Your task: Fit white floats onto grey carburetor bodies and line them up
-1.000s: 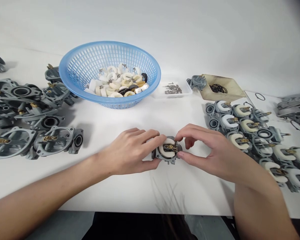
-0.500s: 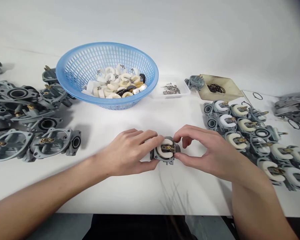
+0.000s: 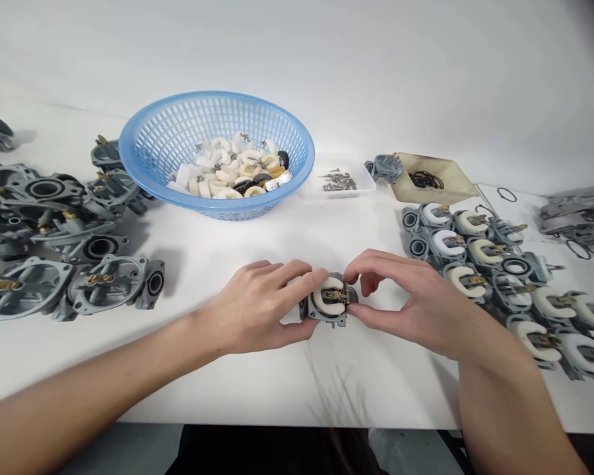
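Observation:
A grey die-cast carburetor body point(image 3: 329, 316) lies on the white table in front of me, with a white horseshoe float point(image 3: 325, 297) and small brass parts facing up. My left hand point(image 3: 255, 307) grips its left side, fingertips over the body's edge. From the right, my right hand point(image 3: 406, 297) pinches the body and the float's right end between thumb and fingers. My fingers hide part of the metal body.
A blue plastic basket point(image 3: 178, 119) holds white floats, dark rings and pins. Nearby are a white tray of small pins point(image 3: 337, 190) and a beige tray of black O-rings point(image 3: 438, 188). Bare carburetor bodies point(image 3: 113, 285) lie left; float-fitted ones point(image 3: 475, 280) lie right.
The whole scene has shifted slightly in the head view. Both hands stay on the carburetor, with no visible change of grip.

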`<state>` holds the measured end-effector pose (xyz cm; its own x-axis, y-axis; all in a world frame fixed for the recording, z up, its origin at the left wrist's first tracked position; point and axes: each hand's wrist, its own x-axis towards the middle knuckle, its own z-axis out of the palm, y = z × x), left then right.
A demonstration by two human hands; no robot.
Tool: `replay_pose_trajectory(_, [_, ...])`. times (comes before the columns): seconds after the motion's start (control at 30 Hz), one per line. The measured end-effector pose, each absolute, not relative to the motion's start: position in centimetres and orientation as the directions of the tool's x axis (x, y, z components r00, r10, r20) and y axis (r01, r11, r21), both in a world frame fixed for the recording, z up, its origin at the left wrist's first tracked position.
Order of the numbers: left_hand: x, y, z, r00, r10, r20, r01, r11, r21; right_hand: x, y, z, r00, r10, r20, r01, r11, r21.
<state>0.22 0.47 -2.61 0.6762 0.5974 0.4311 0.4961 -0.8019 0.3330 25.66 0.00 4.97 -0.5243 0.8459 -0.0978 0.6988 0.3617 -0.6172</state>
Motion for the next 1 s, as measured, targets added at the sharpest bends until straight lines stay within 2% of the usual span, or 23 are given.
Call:
replay_pose_trajectory(0.17, [0.3, 0.5, -2.3, 0.698, 0.595, 0.398, 0.476, -0.801, 0.363, 25.6, -0.1, 4.9, -0.538, 0.839, -0.086, 0.689, 0.378, -0.619])
replay_pose_trajectory(0.37, [0.5, 0.3, -1.7, 0.681, 0.64, 0.357, 0.421, -0.74, 0.525, 25.5, -0.3, 5.0, -0.559, 0.827, -0.068, 0.675, 0.406, -0.616])
replay_pose_trajectory(0.53, [0.6, 0.3, -1.3, 0.662, 0.675, 0.326, 0.395, -0.684, 0.614, 25.2, -0.4, 5.1, -0.521, 0.846, -0.112, 0.714, 0.359, -0.601])
replay_pose_trajectory(0.83, [0.6, 0.3, -1.8, 0.666, 0.637, 0.387, 0.4, -0.744, 0.536, 25.4, -0.5, 4.8, -0.514, 0.844, -0.155, 0.722, 0.328, -0.609])
replay_pose_trajectory(1.0, [0.7, 0.3, -1.6, 0.656, 0.655, 0.374, 0.41, -0.726, 0.552, 25.4, -0.5, 5.2, -0.539, 0.828, -0.156, 0.701, 0.337, -0.629])
